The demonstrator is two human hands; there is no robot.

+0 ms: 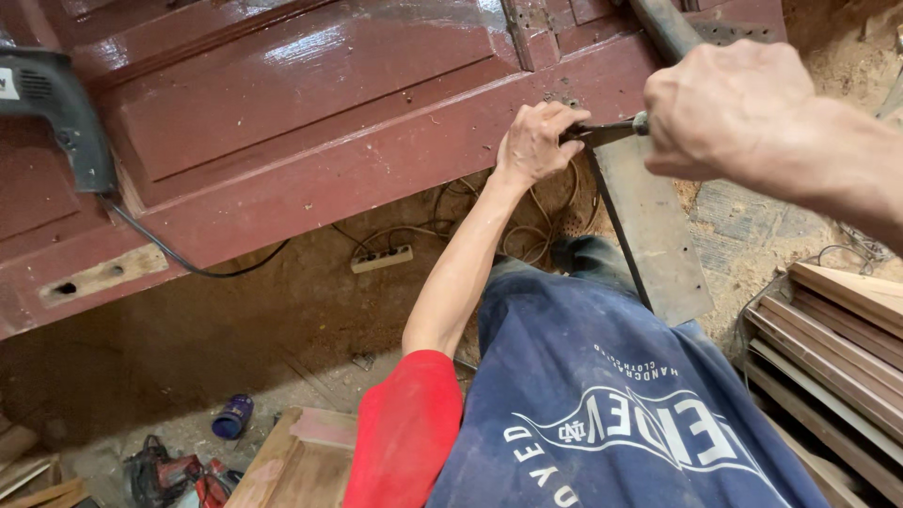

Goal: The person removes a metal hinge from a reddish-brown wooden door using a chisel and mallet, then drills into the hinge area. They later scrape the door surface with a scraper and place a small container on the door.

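Left arm stretched forward, bare forearm nearly straight, red sleeve at the shoulder. Left hand (534,141) curled, fingertips pinched together, wrist bent slightly up. Right arm enters from the right edge; right hand (726,108) clenched in a tight fist, knuckles up, level with the left.

Open door panel (310,103) left of hands; drill (56,103) blocks far left.
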